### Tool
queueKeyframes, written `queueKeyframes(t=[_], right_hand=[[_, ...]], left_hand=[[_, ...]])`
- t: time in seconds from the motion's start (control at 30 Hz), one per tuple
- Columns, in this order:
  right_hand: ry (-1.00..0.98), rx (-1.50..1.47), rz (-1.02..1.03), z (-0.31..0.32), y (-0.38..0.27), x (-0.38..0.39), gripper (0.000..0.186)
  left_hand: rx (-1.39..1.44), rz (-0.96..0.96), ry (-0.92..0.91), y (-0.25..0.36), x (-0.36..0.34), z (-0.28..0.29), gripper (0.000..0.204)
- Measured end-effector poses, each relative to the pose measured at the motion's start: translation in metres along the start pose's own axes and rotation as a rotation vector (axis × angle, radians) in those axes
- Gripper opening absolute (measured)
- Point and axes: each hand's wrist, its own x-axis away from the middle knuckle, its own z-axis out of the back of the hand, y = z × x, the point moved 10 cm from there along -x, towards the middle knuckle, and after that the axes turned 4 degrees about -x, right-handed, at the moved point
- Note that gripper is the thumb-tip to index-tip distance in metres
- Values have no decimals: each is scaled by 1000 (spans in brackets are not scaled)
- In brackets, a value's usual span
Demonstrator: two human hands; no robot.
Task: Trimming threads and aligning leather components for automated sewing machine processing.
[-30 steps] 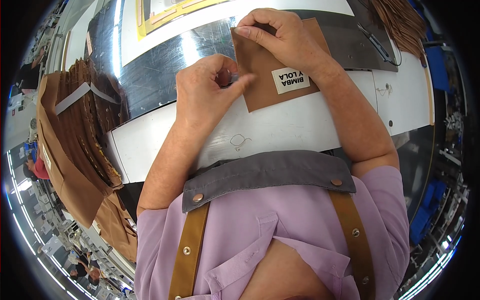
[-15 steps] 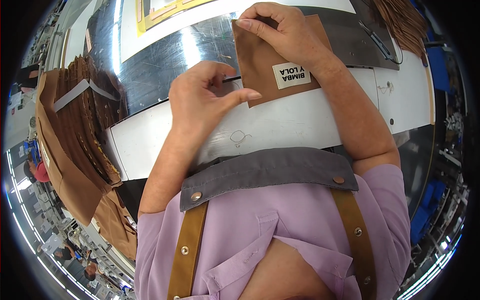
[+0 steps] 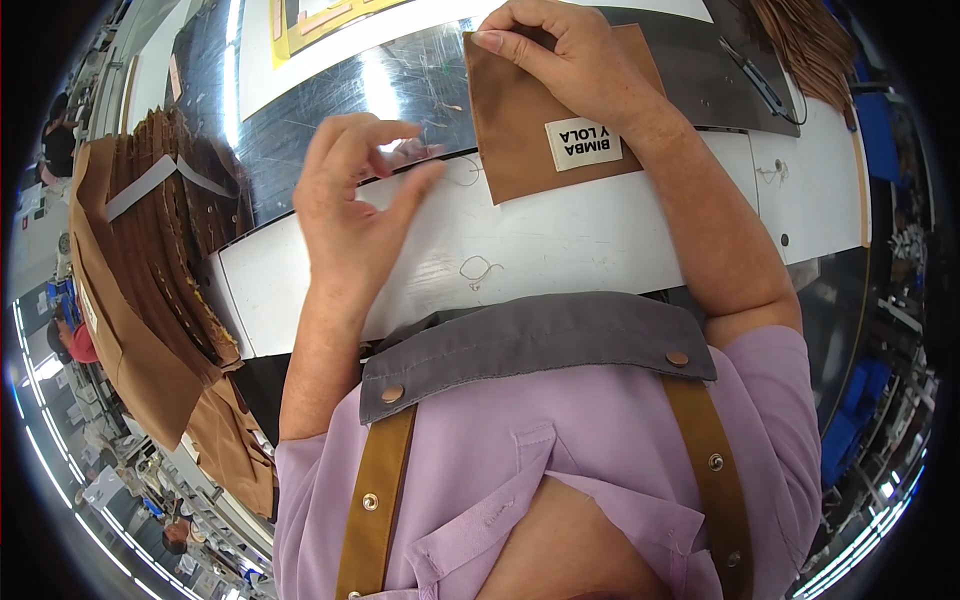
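Observation:
A flat brown fabric piece (image 3: 510,150) with a cream sewn label (image 3: 584,144) lies across the far edge of the white table strip and the dark plate. My right hand (image 3: 575,60) pinches its far left corner between thumb and fingers. To the left of the piece, my left hand (image 3: 345,205) hovers with fingers curved and thumb apart; I see nothing held in it. A thin loose thread (image 3: 466,172) lies between my left hand and the piece's left edge.
On the left stands a thick stack of brown pieces (image 3: 160,225) with a grey strip. More brown pieces (image 3: 808,45) are piled far right, near dark thread snips (image 3: 755,82). A thread loop (image 3: 478,271) lies on the white table (image 3: 590,240). A yellow frame (image 3: 320,30) sits at the back.
My left hand has drawn away to the left from the brown piece's edge. The piece's near edge has shifted slightly farther away; my right hand still pinches the same corner.

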Motion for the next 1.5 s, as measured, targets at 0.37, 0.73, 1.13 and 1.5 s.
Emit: queueKeyframes(t=[0.37,0.73,1.13,1.5], right_hand=[[1,-4,-24,-2,1,0,18],[14,35,-50,-3,2,-5,18],[32,-184,-147,3,16,-6,18],[7,-214,-140,-3,13,-1,17]], left_hand=[[108,86,-54,-16,-5,-21,8],[-232,-253,-118,8,4,-31,27],[-105,-96,-141,-3,-2,-40,27],[-14,-76,-103,0,4,-37,13]])
